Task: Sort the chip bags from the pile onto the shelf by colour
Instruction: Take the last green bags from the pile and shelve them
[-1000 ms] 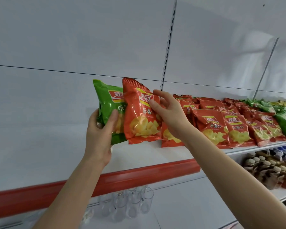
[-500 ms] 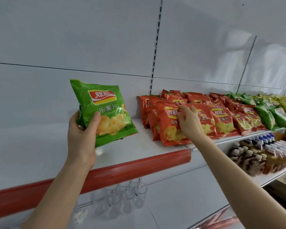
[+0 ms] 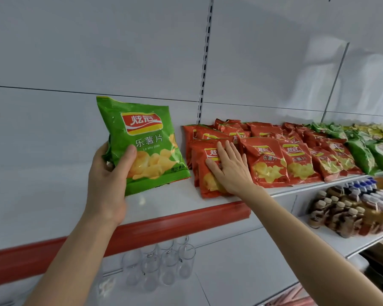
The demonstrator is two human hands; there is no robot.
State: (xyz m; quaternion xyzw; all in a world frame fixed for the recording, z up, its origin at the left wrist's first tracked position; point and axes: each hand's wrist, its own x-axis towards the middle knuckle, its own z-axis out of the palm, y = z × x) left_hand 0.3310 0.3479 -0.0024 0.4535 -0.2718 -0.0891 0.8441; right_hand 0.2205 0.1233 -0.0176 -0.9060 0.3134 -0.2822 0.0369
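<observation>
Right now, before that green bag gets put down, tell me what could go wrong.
1. The green chip bag in the left hand is at the red end of the shelf. The other green bags lie far to the right, so setting it down here would likely mis-sort it.
2. The front red bag under the flat right hand sits close to the shelf's front edge. It may slide off once released, towards the glasses below.

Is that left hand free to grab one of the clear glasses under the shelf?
Probably not: the left hand grips the green chip bag, leaving no free fingers for the glasses.
</observation>
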